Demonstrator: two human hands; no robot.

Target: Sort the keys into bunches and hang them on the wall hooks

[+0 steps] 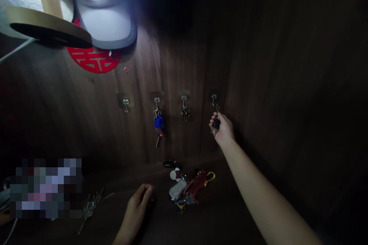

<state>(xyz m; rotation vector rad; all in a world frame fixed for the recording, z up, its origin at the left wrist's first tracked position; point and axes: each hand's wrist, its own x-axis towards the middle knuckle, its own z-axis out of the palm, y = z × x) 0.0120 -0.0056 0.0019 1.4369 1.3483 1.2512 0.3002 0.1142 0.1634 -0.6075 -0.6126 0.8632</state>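
My right hand (pixel 224 128) is closed on a bunch of keys (pixel 216 123) with a dark fob and a metal clip at its top. That clip is just under the rightmost wall hook (pixel 214 98); I cannot tell whether they touch. My left hand (pixel 140 201) rests on the dark wooden surface with its fingers curled in, and what they hold, if anything, is hidden. To its right lies a pile of keys with a grey remote fob (pixel 178 188) and a red strap (pixel 196 184). A black fob (pixel 169 164) sits behind the pile.
Keys with a blue tag (pixel 158 121) hang from the second hook, and a smaller bunch (pixel 185 114) from the third. The leftmost hook (pixel 125 104) is bare. Loose keys (pixel 91 206) lie at lower left. A lit lamp (pixel 103 19) stands above a red paper cutout (pixel 97 63).
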